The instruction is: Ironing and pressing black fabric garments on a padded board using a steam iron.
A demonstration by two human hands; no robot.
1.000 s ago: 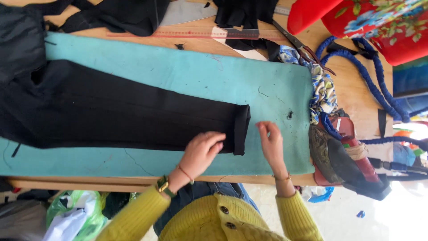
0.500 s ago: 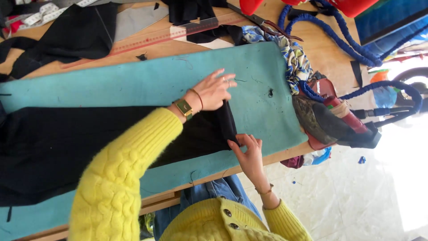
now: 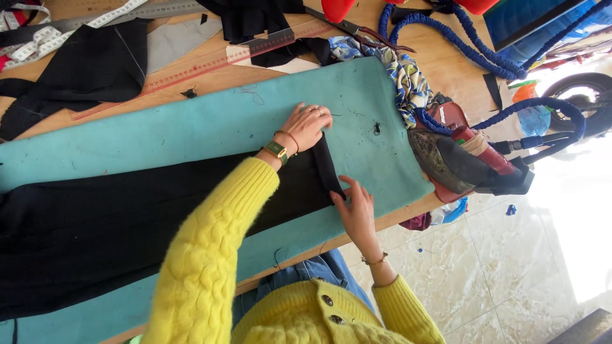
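A person in a yellow sweater (image 3: 210,267) presses the left hand (image 3: 308,125) flat, fingers spread, on the far corner of a black cloth's (image 3: 127,216) folded end, while the right hand (image 3: 354,205) pinches the near corner between thumb and fingertips. The cloth lies lengthwise on a teal pad (image 3: 210,124) covering a wooden table (image 3: 446,64). Past the pad's end sit a patterned rag (image 3: 408,79) and a blue cord (image 3: 446,38); a long ruler (image 3: 191,67) lies beyond the pad.
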